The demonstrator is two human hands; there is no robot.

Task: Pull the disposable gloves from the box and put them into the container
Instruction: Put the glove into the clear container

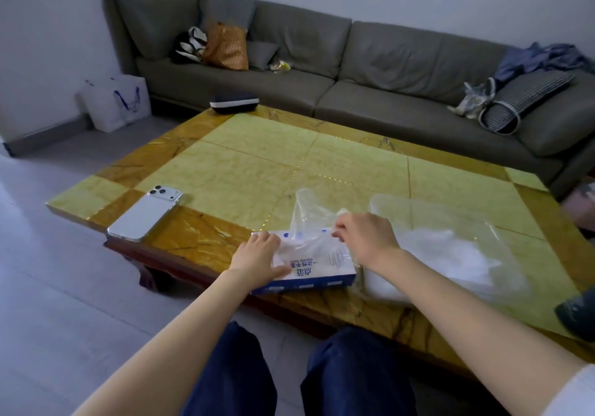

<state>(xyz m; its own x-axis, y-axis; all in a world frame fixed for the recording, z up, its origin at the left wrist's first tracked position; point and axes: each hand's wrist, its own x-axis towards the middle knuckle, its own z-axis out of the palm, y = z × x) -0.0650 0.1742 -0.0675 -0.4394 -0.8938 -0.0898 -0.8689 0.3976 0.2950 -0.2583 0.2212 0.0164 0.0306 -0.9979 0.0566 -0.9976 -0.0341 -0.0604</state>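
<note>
Yellow-green marble with a brown border made up the low table, behind which a long grey sofa was set against the wall. Only the head view was given.

At the table's near edge a white and blue box was laid flat. Blue Chinese characters were printed on its top and were seen upside down from the camera; they could not be read with certainty, and the smaller print beside them was too fine to make out.

The left end of the box was pressed down by the left hand, its palm flat and its fingers nearly straight. A thin clear glove was drawn up out of the box top and was pinched at its right edge by the curled fingers and thumb of the right hand, held just above the box's right end.

Just right of the box a clear container was placed on the table, and a crumpled pile of gloves was seen inside it.

A white phone was laid camera-side up at the table's left edge, well apart from the box, and a dark case with a white band was set at the far corner. A brown bag was propped on the sofa, and a white paper bag was stood on the floor by the wall.
</note>
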